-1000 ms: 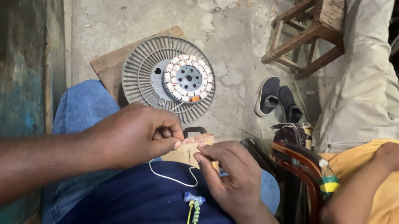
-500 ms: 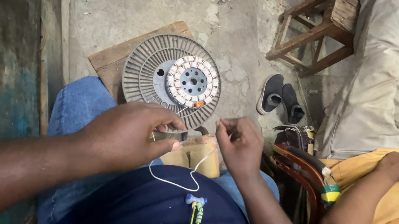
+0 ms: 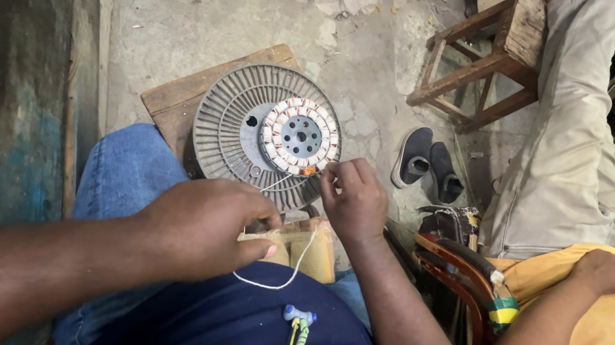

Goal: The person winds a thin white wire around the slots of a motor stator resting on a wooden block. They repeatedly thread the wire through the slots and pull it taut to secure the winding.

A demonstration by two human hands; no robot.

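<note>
Right hand pinches white string beside round grey motor housing.

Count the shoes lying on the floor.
2: a dark pair of shoes side by side on the concrete, between the round motor housing and the wooden stool. Others may be hidden.

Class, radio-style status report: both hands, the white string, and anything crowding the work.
Left hand pinching white string. Right hand holding its other end at the wound stator. Another person's arm rests apart, on the right.
</note>
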